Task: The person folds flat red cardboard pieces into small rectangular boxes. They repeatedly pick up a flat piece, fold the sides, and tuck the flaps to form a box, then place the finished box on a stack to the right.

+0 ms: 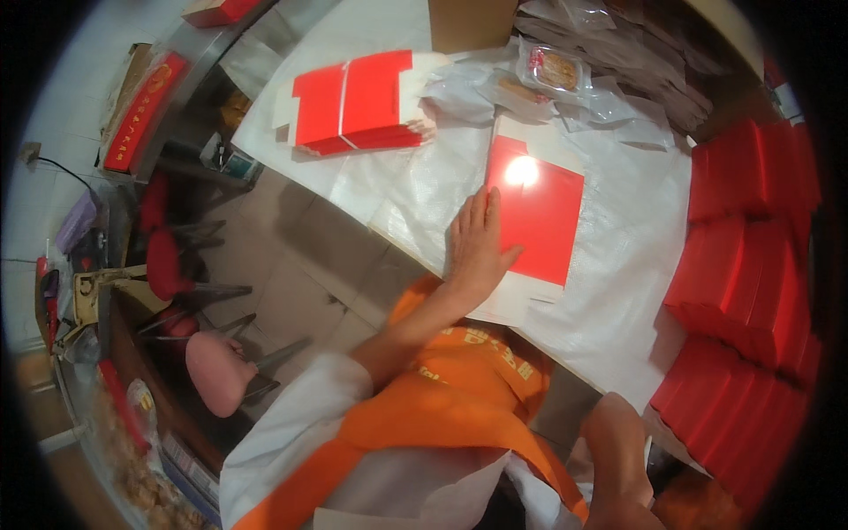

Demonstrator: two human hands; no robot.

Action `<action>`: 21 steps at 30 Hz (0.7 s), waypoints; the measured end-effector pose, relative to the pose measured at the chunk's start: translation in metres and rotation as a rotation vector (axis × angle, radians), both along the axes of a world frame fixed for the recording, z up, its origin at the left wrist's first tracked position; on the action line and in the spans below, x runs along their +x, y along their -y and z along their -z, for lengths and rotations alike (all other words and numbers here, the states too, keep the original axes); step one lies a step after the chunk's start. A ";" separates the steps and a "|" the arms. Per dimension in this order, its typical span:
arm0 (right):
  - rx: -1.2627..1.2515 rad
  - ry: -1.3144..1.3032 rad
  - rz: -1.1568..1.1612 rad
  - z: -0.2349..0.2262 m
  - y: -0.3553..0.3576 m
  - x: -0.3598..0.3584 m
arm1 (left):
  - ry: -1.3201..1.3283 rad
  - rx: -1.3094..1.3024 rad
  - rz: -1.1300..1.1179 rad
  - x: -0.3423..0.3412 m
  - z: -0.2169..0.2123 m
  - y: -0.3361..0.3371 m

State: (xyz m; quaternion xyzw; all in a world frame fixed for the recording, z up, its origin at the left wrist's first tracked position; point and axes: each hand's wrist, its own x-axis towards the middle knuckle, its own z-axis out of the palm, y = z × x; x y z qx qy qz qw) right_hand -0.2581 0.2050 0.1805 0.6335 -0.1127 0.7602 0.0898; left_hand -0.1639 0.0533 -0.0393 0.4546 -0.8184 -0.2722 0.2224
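Observation:
A flattened red carton [541, 221] with white flaps lies on the white-covered table before me, a bright glare near its top. My left hand [477, 243] rests along the carton's left edge, fingers stretched out and thumb apart on the red face. Down at the lower right, off the table, is my right hand [614, 437]; its fingers are hidden, so I cannot see whether it holds anything. Farther back to the left sits a stack of flat red cartons [371, 102] bound with a white strap.
Assembled red boxes [742, 274] are piled along the right. At the back lie a clear-lidded food tray [555, 69], plastic bags [618, 106] and a brown cardboard box [473, 25]. A pink stool [218, 373] stands on the tiled floor to the left.

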 end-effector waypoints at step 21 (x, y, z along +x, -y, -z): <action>1.317 -0.586 0.774 0.217 0.075 -0.020 | -0.739 0.495 -0.135 -0.005 -0.027 0.012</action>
